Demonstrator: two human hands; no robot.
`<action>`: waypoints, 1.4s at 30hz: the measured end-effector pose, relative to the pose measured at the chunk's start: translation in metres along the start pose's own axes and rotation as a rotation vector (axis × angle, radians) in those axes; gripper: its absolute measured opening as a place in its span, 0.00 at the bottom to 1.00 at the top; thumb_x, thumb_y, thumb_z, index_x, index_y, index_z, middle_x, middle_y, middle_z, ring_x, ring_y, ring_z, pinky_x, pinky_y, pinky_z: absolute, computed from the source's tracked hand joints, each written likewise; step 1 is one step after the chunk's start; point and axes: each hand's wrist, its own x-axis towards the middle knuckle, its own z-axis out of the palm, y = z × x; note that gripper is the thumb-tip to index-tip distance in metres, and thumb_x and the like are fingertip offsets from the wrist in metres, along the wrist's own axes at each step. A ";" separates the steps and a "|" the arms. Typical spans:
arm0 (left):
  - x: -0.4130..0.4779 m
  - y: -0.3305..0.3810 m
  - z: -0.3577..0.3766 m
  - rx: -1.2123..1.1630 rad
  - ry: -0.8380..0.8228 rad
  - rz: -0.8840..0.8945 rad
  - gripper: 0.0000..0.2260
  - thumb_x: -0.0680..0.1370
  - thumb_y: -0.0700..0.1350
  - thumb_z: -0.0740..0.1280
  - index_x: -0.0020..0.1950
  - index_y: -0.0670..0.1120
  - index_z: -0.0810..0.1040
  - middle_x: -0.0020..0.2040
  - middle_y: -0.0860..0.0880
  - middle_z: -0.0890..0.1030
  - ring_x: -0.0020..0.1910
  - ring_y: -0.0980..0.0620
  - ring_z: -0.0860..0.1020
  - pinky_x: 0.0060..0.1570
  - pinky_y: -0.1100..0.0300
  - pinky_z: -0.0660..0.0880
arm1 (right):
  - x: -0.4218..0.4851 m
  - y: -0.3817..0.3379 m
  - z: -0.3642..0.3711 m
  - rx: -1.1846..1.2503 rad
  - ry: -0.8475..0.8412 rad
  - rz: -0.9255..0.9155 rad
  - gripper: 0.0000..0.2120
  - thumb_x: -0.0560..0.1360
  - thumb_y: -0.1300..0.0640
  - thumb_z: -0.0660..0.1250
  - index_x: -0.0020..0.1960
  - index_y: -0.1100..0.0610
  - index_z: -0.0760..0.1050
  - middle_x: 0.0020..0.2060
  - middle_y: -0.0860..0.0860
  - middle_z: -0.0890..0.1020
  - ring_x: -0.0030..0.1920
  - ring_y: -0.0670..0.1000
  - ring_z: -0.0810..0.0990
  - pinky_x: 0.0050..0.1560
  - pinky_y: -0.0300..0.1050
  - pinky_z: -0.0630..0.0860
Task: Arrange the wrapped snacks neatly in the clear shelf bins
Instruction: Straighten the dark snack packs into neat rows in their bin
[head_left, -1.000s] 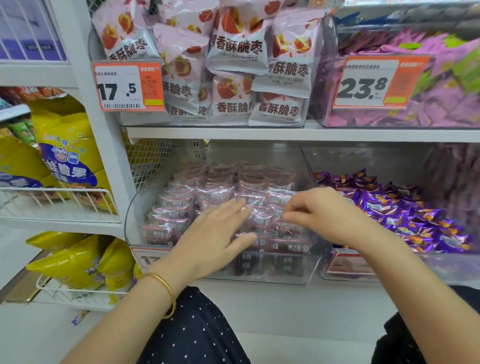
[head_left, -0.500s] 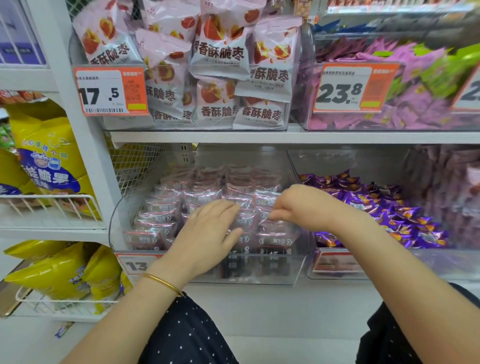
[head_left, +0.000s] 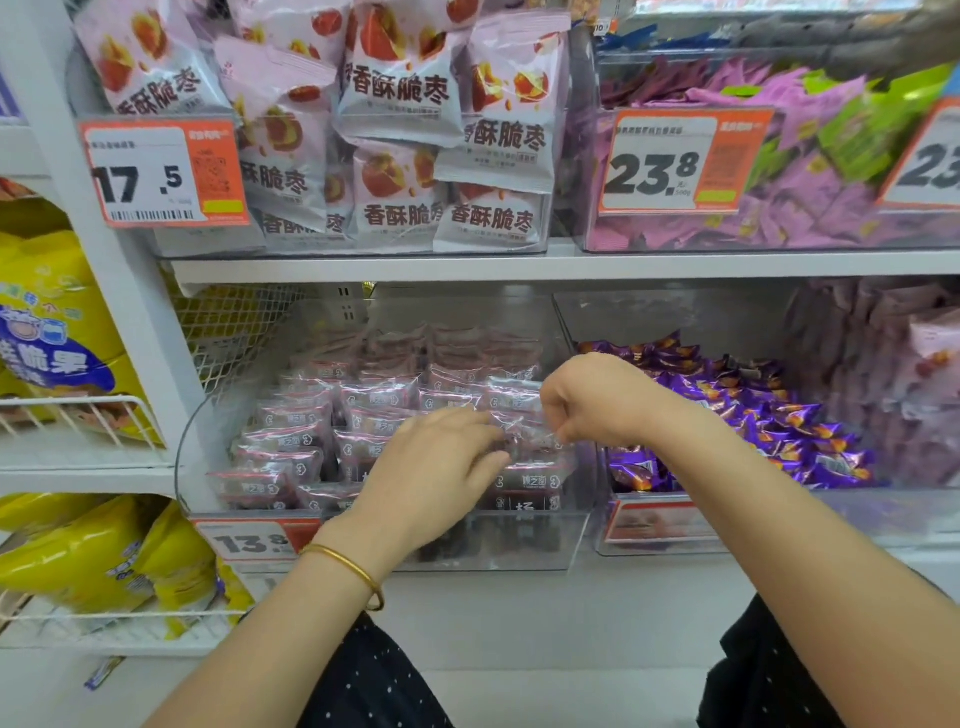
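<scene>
Shelf bin (head_left: 519, 543): pink clear-wrapped snacks (head_left: 291, 415) in rows; right grip (head_left: 597, 400) pinches one, left grip (head_left: 431, 467) spread.

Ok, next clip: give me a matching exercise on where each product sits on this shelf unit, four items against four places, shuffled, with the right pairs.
Things:
1. purple candies
2. yellow bags
3. clear-wrapped snacks
4. pink-and-white bags

Places:
A. upper bin behind the 17.5 tag
B. wire baskets at the far left
C. left lower bin, bearing the 13.8 tag
D. right lower bin

Pairs: 1-D, 2-B, 3-C, 4-A.
</scene>
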 end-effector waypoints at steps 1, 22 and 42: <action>0.004 0.002 -0.001 -0.046 0.028 -0.035 0.16 0.81 0.54 0.54 0.63 0.52 0.75 0.61 0.54 0.76 0.64 0.52 0.69 0.63 0.55 0.62 | 0.000 0.001 -0.001 0.039 -0.012 0.013 0.09 0.70 0.58 0.72 0.36 0.50 0.73 0.38 0.47 0.78 0.47 0.51 0.79 0.47 0.43 0.73; 0.039 -0.012 0.003 -0.266 -0.032 -0.224 0.10 0.77 0.46 0.66 0.36 0.54 0.71 0.36 0.61 0.73 0.45 0.53 0.72 0.60 0.46 0.69 | -0.009 0.008 0.012 0.214 0.110 0.053 0.07 0.74 0.62 0.64 0.37 0.55 0.71 0.40 0.51 0.78 0.48 0.53 0.76 0.53 0.45 0.70; -0.027 -0.018 0.021 0.179 -0.008 -0.189 0.33 0.74 0.62 0.32 0.76 0.55 0.54 0.76 0.52 0.58 0.76 0.51 0.53 0.73 0.49 0.48 | -0.028 -0.037 0.058 -0.160 0.361 -0.006 0.23 0.75 0.45 0.50 0.41 0.54 0.80 0.36 0.48 0.82 0.40 0.52 0.81 0.65 0.54 0.66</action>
